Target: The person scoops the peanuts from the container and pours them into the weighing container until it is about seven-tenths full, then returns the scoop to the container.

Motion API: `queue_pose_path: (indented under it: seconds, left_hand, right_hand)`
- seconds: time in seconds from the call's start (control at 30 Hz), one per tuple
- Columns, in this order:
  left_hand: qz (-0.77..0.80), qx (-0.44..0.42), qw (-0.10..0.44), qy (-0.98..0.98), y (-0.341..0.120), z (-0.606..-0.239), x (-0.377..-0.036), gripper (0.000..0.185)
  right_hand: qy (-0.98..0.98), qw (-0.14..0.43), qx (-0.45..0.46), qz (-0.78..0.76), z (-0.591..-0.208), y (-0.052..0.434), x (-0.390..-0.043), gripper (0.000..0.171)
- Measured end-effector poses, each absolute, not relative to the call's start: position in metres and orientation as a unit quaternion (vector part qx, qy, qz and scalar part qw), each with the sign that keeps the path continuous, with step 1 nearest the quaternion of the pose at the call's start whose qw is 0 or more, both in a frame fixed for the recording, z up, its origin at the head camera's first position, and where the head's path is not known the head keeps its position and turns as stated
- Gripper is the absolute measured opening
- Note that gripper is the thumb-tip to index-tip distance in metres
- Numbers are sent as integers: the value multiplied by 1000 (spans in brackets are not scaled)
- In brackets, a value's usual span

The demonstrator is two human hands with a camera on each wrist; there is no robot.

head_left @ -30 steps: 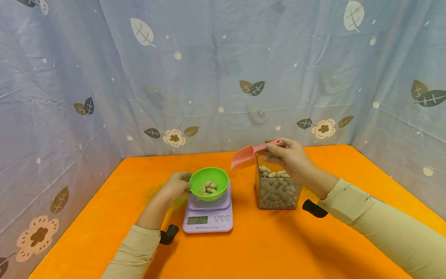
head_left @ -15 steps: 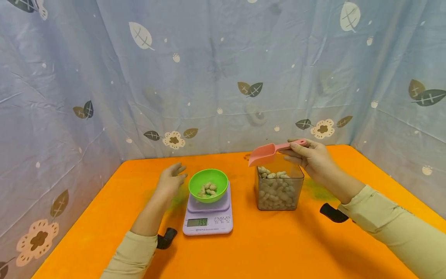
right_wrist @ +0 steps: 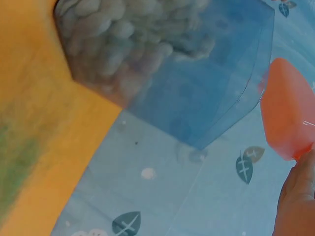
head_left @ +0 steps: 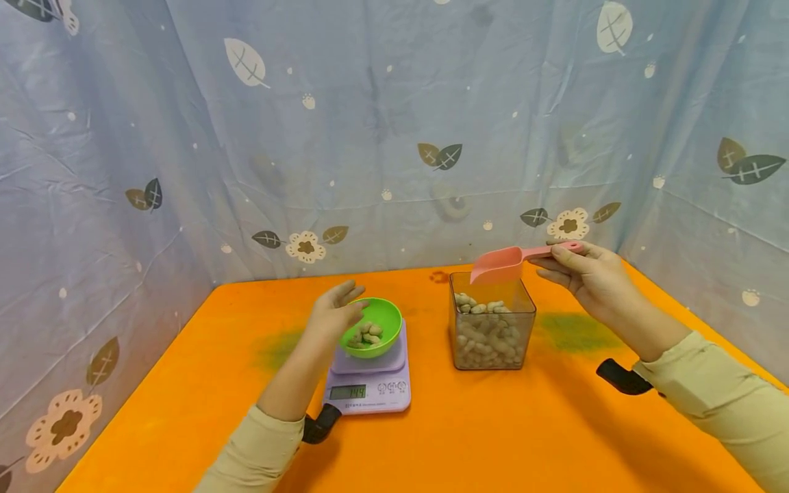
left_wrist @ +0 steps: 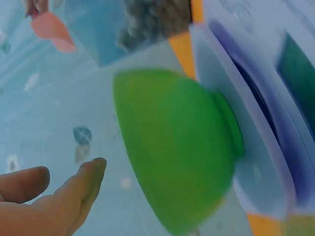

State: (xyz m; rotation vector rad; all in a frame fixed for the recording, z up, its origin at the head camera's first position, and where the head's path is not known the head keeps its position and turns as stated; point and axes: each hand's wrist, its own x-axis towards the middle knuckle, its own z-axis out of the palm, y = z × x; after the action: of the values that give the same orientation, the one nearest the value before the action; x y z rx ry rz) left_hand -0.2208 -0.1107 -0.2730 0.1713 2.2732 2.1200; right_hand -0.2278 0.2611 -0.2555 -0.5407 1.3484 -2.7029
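A green bowl [head_left: 373, 330] with a few peanuts stands on a lilac kitchen scale [head_left: 370, 375]; the bowl [left_wrist: 177, 147] fills the left wrist view. My left hand [head_left: 335, 313] hovers at the bowl's left rim with its fingers straight, holding nothing. To the right stands a clear square container [head_left: 491, 330] about half full of peanuts [head_left: 487, 335]. My right hand [head_left: 582, 270] pinches the handle of a pink scoop [head_left: 502, 263], whose mouth hangs over the container's back edge. In the right wrist view the scoop [right_wrist: 288, 115] sits beside the container [right_wrist: 197, 83].
Everything rests on an orange table [head_left: 431, 438] walled on three sides by a blue leaf-print cloth [head_left: 394, 137]. The scale's display [head_left: 348, 392] shows digits. Black wrist mounts [head_left: 622, 378] show at both sleeves.
My left hand let go of the bowl, drew back to the left, then came over its left rim again. My right hand carried the scoop rightward from beside the bowl to above the container.
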Motion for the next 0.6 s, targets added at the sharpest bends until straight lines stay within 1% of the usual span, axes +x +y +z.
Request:
queue_pose_path:
  seconds: [0.27, 0.4, 0.6]
  left_hand:
    - [673, 78, 35, 735, -74, -279, -220, 52]
    - [671, 86, 56, 734, -56, -279, -219, 52]
    - [671, 95, 81, 731, -31, -280, -225, 51]
  right_hand:
    - [470, 27, -160, -868, -259, 272, -228, 16]
    - [486, 27, -164, -858, -259, 276, -230, 16]
    - [559, 13, -153, -815, -256, 275, -237, 8]
